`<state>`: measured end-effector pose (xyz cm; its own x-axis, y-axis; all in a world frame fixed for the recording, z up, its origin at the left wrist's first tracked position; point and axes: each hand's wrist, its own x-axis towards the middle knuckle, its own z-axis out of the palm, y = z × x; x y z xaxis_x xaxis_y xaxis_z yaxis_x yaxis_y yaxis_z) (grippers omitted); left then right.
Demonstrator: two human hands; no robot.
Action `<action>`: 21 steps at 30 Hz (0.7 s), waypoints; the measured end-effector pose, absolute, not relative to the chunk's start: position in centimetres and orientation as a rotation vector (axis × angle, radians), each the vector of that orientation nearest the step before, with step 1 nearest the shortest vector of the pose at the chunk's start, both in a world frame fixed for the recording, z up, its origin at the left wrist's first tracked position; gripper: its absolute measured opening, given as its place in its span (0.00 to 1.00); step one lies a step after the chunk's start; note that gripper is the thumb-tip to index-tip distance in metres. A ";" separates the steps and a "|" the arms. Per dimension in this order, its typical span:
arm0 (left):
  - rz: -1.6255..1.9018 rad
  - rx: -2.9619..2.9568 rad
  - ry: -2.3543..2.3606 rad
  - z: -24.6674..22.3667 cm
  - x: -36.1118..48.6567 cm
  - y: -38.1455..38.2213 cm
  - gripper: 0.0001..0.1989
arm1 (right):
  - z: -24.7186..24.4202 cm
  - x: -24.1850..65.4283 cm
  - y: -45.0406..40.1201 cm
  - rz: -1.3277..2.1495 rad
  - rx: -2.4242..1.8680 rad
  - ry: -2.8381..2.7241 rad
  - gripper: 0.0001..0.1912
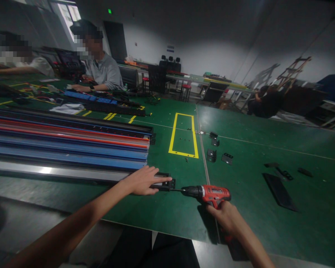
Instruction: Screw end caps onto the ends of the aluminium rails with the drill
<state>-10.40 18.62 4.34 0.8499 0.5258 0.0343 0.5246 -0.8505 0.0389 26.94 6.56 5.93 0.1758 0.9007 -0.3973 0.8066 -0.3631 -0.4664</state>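
Observation:
My left hand [145, 181] lies with spread fingers on the right end of a long silver and black rail [80, 172]. Its index finger reaches onto the black end piece [171, 184]. My right hand [226, 215] is wrapped round the grip of a red and black power drill [216, 193]. The drill points left, and its long thin bit meets the end piece or stops right beside it; which of the two I cannot tell. Beyond the near rail, blue rails [72, 150] and a red-edged rail [120, 139] lie parallel to it.
Yellow tape [195, 137] marks a rectangle on the green table [254, 149], with tiny parts around it. Black brackets [211, 155] and a dark flat piece [279, 191] lie to the right. Across the table, a person [107, 72] handles parts near a blue strip [91, 98]; another person sits further left.

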 end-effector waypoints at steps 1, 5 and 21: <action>0.069 2.991 0.852 4.3 -10.4 18.6 0.36 | 6.0 26.9 6.6 0.939 -2.284 -1.687 0.13; 0.081 2.979 0.862 4.4 -10.4 18.6 0.35 | 5.9 27.0 6.6 0.951 -2.291 -1.672 0.13; 0.051 2.965 0.868 4.7 -10.2 18.5 0.36 | 6.0 27.1 6.5 0.960 -2.283 -1.674 0.13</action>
